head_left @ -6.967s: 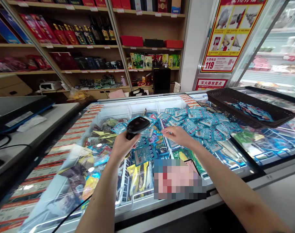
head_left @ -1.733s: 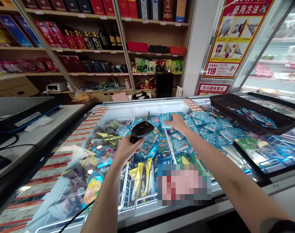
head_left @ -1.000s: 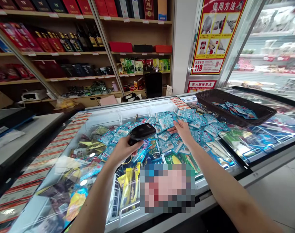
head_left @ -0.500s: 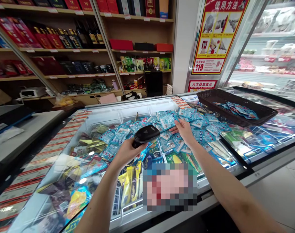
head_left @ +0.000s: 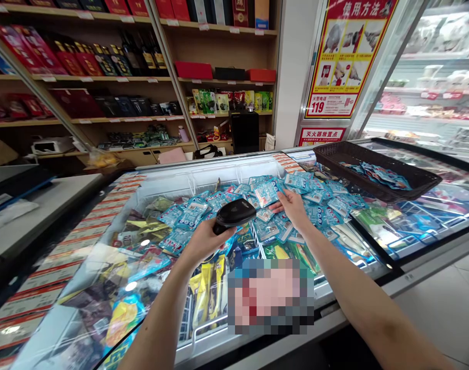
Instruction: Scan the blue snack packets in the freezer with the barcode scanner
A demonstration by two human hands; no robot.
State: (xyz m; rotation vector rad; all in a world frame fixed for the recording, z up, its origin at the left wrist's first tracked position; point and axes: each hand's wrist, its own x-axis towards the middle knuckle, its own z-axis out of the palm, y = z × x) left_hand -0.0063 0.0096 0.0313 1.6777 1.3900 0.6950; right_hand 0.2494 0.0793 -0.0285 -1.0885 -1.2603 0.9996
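My left hand [head_left: 204,242] is closed round the handle of a black barcode scanner [head_left: 234,214], held over an open chest freezer [head_left: 188,177] with its head pointing at a packet. A cable trails down along my left forearm. My right hand [head_left: 292,205] reaches over the heap of small blue packets [head_left: 322,198] in the freezer and holds one blue packet [head_left: 265,192] up by its edge, label facing the scanner. Yellow wrapped ice lollies [head_left: 205,288] lie in the wire compartment under my left wrist.
A dark woven basket [head_left: 345,154] with a few blue packets stands on the freezer's glass lid at the right. A grey counter [head_left: 34,216] runs along the left. Wooden shelves [head_left: 142,77] of boxed goods fill the back wall. A glass-door fridge [head_left: 430,92] stands far right.
Over the last second the scanner has drifted slightly right, closer to the packet in my right hand. Earlier, my right hand reached into the heap and picked this packet up.
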